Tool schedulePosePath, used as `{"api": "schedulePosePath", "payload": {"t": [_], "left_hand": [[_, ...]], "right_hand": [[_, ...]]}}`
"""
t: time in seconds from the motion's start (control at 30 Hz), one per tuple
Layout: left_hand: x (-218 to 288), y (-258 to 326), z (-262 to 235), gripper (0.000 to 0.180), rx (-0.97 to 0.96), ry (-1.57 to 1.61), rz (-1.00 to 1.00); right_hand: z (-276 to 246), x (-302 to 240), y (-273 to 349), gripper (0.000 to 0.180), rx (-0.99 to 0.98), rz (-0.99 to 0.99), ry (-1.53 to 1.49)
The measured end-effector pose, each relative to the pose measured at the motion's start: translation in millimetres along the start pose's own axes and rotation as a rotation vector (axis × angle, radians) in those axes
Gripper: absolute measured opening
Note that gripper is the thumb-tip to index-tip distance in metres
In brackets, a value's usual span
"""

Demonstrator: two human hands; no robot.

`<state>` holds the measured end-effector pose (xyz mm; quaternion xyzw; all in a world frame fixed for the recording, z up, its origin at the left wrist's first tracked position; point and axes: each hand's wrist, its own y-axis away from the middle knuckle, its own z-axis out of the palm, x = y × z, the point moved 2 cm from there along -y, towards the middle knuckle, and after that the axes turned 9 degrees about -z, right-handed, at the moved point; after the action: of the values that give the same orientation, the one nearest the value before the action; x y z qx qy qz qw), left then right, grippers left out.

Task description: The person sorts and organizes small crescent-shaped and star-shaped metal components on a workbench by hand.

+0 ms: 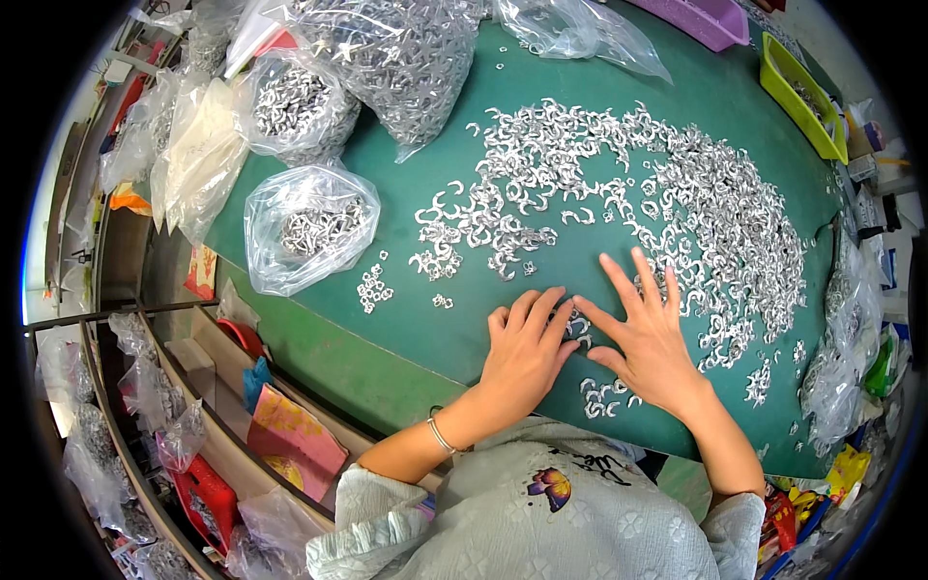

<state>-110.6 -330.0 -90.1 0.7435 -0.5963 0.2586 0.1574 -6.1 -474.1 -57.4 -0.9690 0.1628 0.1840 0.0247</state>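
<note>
Small silvery metal crescents lie spread across the green tabletop in a broad pile (739, 217) and a looser group (541, 155). My left hand (520, 353) is low over the near edge, its fingers bent downward, the thumb apart from them. To its right, my right hand (650, 353) has its fingers spread, their tips at the border of the larger pile. A few small metal pieces (578, 327) show between the two hands; whether the fingertips press on them is hard to see. Several loose crescents (601, 398) lie just below my right hand.
An open clear bag of metal pieces (324, 224) stands at the left, with fuller bags (391, 58) behind. A little cluster of small pieces (373, 288) lies near it. A yellow-green tray (802, 97) and a purple tray (701, 21) sit at the far right. Shelves (232, 425) hold more bags.
</note>
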Motion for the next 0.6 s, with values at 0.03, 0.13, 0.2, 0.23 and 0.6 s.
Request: {"api": "schedulePosePath", "payload": {"t": [0.03,0.13,0.2,0.23,0.6], "left_hand": [[-1,1,0,0.053,0.011,0.011,0.002],[-5,2,-2,0.051,0.044,0.047,-0.016],[-3,1,-3,0.049,0.057,0.080,-0.034],[-2,0,-4,0.049,0.037,0.042,-0.030],[-1,3,-9,0.045,0.017,0.048,-0.049]], "right_hand": [[2,0,0,0.051,0.007,0.012,0.015],[-2,2,3,0.050,0.056,0.077,0.052],[-5,-1,2,0.047,0.028,0.010,-0.006],[-5,-3,2,0.046,0.014,-0.024,-0.036],[-4,8,6,0.039,0.065,0.037,-0.103]]}}
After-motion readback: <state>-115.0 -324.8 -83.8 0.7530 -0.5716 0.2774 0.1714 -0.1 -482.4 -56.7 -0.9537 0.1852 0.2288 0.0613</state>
